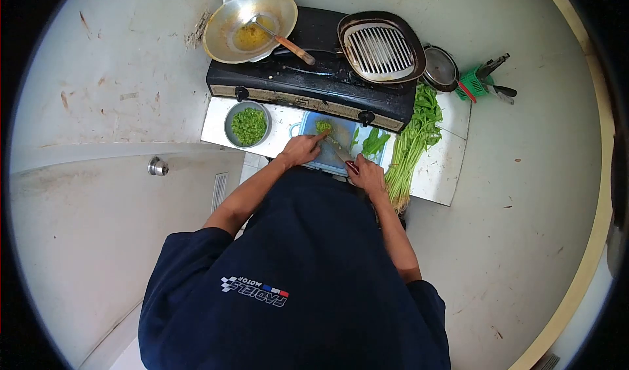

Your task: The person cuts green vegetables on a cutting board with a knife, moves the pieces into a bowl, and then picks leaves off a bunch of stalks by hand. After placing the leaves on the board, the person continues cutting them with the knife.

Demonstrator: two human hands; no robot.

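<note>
A knife (339,149) with a dark red handle is in my right hand (370,175), its fingers closed around the handle. The blade points up and left across a blue cutting board (312,118). My left hand (303,150) reaches over the board's left side, index finger stretched out to the blade tip and a small heap of chopped greens (323,127). Loose green leaves (374,143) lie on the board to the right of the blade. Left of the board stands a grey bowl (227,126) filled with chopped greens (249,126).
A bunch of long-stemmed greens (411,144) lies right of the board. Behind is a black gas stove (308,98) carrying a wok (219,35) with a wooden-handled ladle (293,48) and a grill pan (380,49). A strainer (440,67) and a green basket (473,83) of utensils stand at right.
</note>
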